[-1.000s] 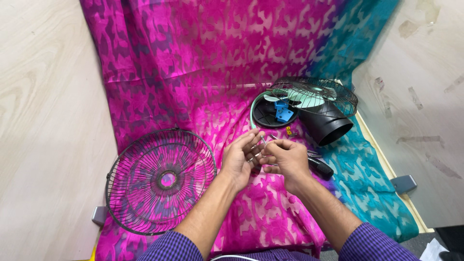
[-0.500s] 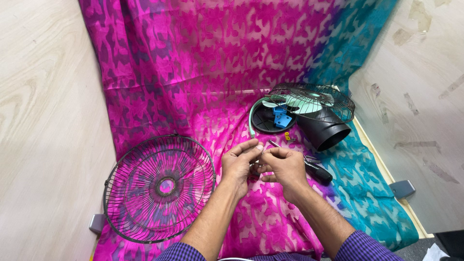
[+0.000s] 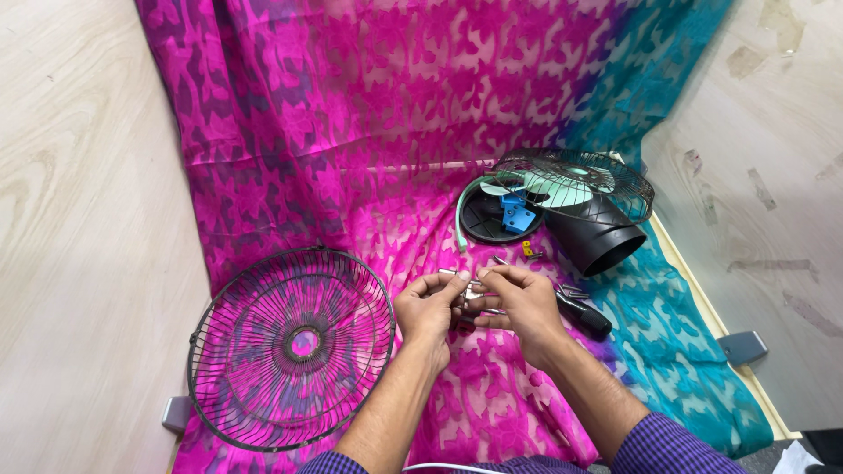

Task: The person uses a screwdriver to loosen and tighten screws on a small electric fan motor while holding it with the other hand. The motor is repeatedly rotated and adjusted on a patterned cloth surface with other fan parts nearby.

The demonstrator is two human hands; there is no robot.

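So both hands meet dead centre over the pink cloth (image 3: 369, 132), pinching small metal bits (image 3: 472, 294) between them. Left hand (image 3: 428, 309) and right hand (image 3: 525, 303) both have fingertips closed on those parts. Black-handled screwdriver (image 3: 584, 314) lies just at 3 o'clock, wire fan guard (image 3: 290, 347) at 9, and the fan body with its rear grille (image 3: 571, 206) up around 1.
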